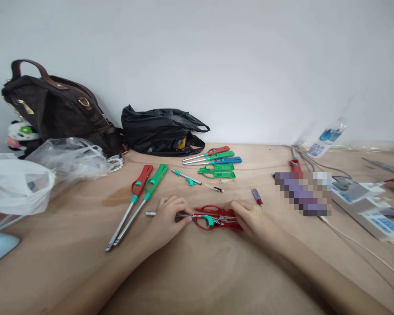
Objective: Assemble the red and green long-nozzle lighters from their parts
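Note:
In front of me lies an opened red gas lighter casing (pixel 233 224), its two halves side by side. A teal trigger (pixel 211 222) and thin white wires show inside it. My left hand (pixel 170 217) pinches the lighter's metal tube (pixel 150 214) where it meets the casing. My right hand (pixel 253 218) is closed on the casing's right end; its fingertips are partly hidden. Just right of that hand lies a purple-handled screwdriver (pixel 256 197). Beyond the casing are a loose tube with teal parts (pixel 185 176), a green casing in halves (pixel 220 173) and a small clear part (pixel 227 180).
Whole lighters lie left, red (pixel 142 179) and green (pixel 156 181), with others (pixel 230 160) farther back. Behind are a black plastic bag (pixel 160 131) and a dark backpack (pixel 59 109). At right are a power strip (pixel 364 214), cables and a leaning bottle (pixel 328 138).

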Tool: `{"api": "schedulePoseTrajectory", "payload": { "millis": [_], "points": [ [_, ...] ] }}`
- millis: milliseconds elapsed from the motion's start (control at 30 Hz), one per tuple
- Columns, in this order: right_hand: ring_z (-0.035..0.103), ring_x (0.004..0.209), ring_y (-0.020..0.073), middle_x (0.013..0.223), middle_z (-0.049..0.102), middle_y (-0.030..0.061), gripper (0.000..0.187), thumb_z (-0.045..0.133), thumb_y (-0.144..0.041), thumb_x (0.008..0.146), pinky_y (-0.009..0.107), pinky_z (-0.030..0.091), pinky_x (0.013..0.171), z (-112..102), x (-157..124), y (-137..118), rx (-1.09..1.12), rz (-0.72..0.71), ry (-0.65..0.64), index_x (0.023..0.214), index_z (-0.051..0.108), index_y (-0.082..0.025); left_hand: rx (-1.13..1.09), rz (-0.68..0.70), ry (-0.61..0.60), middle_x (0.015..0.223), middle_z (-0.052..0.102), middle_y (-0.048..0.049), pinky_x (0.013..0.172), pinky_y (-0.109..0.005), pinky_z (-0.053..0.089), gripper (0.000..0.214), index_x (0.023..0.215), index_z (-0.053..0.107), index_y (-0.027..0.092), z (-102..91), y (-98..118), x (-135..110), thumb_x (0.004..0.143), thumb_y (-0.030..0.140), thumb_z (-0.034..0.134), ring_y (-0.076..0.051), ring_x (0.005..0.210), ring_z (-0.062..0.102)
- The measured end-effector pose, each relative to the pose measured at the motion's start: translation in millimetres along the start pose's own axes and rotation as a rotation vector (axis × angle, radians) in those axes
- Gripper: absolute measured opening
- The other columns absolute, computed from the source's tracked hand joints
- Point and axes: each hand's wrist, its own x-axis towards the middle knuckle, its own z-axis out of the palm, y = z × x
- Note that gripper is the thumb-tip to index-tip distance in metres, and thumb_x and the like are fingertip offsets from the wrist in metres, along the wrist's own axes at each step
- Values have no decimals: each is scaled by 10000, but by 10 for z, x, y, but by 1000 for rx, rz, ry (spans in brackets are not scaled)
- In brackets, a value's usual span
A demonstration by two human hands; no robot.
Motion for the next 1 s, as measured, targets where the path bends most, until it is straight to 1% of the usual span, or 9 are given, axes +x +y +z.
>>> {"api": "schedulePoseTrajectory", "payload": {
  "millis": [100, 200, 333, 433, 500, 667, 733, 833, 1000],
  "points": [
    [635, 862, 217, 950, 658, 96, 343, 345, -32, 865, 334, 518, 722, 17, -5, -1, 57, -11, -17, 1110, 539, -173, -16, -15, 2, 884, 691, 29, 855, -369, 310, 82, 782, 692, 227, -4, 8, -2, 771, 146, 691, -204, 906, 607],
    [613, 878, 225, 935, 641, 86, 343, 380, 10, 784, 351, 512, 749, -12, 7, -16, 122, 5, -51, 1004, 566, -178, -32, -17, 1, 870, 690, 32, 853, -369, 301, 73, 780, 684, 222, -2, 2, -12, 773, 149, 683, -194, 887, 607],
    [587, 986, 215, 1055, 623, 62, 438, 413, 49, 698, 367, 486, 853, -69, 15, -65, 249, 46, -130, 1033, 544, -202, -42, -14, 9, 858, 692, 30, 842, -367, 298, 62, 771, 676, 218, 13, -18, -11, 766, 157, 683, -189, 874, 607],
    [578, 980, 200, 1066, 594, 52, 426, 442, 44, 714, 361, 480, 858, -80, 12, -115, 285, 77, -176, 1049, 513, -208, -25, -5, 19, 855, 695, 30, 831, -364, 297, 59, 769, 679, 223, 30, -33, 2, 763, 164, 683, -186, 863, 606],
    [571, 958, 198, 1034, 582, 51, 335, 477, 10, 768, 356, 486, 839, -71, 16, -148, 273, 69, -178, 1024, 499, -205, -19, 5, 25, 851, 695, 32, 830, -361, 299, 53, 766, 678, 223, 35, -36, 7, 767, 170, 678, -180, 851, 606],
    [567, 931, 230, 967, 614, 78, 56, 501, -144, 917, 387, 516, 804, 5, 43, -171, 139, -42, -148, 946, 516, -190, -16, 12, 13, 863, 699, 27, 836, -367, 313, 39, 762, 665, 223, 19, -27, 2, 766, 185, 659, -187, 859, 604],
    [586, 915, 241, 956, 639, 99, 79, 470, -154, 943, 400, 536, 785, 53, 45, -149, 72, -91, -111, 976, 539, -174, -11, 19, 7, 865, 700, 22, 834, -370, 323, 27, 760, 656, 221, 13, -28, -1, 771, 200, 645, -194, 858, 603],
    [623, 914, 248, 988, 675, 122, 194, 449, -168, 966, 414, 563, 789, 132, 31, -100, -13, -186, -19, 1126, 555, -141, -14, 32, 2, 868, 702, 18, 848, -380, 331, 16, 767, 650, 218, 11, -37, -5, 777, 209, 641, -203, 863, 609],
    [630, 1053, 262, 1143, 678, 148, 333, 447, -200, 985, 433, 568, 881, 210, 2, -53, -132, -297, 73, 1299, 530, -123, -17, 42, -4, 895, 714, 15, 878, -396, 328, 49, 810, 656, 227, -1, -42, -1, 770, 198, 653, -213, 890, 618]
  ]
}}
